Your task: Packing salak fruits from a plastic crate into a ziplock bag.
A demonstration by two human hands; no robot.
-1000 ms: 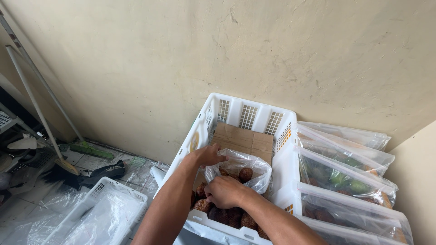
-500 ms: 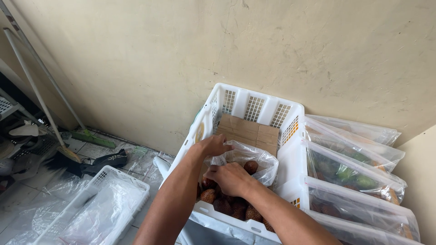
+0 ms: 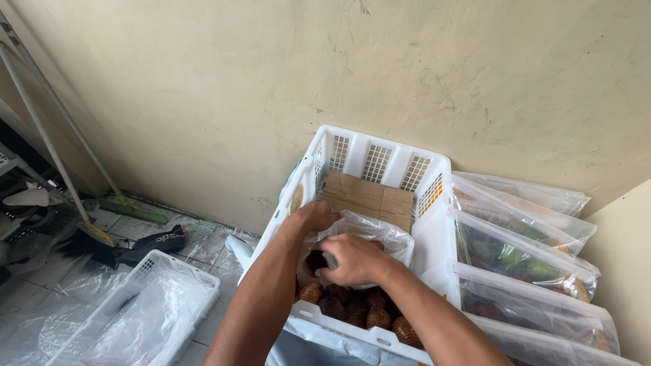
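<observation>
A white slatted plastic crate (image 3: 380, 163) stands against the wall, lined with brown cardboard (image 3: 369, 198) and holding several scaly brown fruits (image 3: 356, 310) at its near end. My left hand (image 3: 313, 218) grips the left rim of a clear plastic bag (image 3: 380, 234) held over the crate. My right hand (image 3: 352, 259) is at the bag's mouth with a dark brown fruit (image 3: 314, 261) in its fingers. The bag's contents are mostly hidden by my right hand.
Clear bags packed with brown fruit and green leaves (image 3: 522, 261) lie stacked to the right of the crate. A second white crate lined with plastic (image 3: 146, 315) sits lower left. Broom handles (image 3: 47, 135) lean on the wall at left, above floor clutter.
My right hand has lifted from the fruits in the crate up to the bag's mouth, now holding one fruit. My left hand stays on the bag's rim.
</observation>
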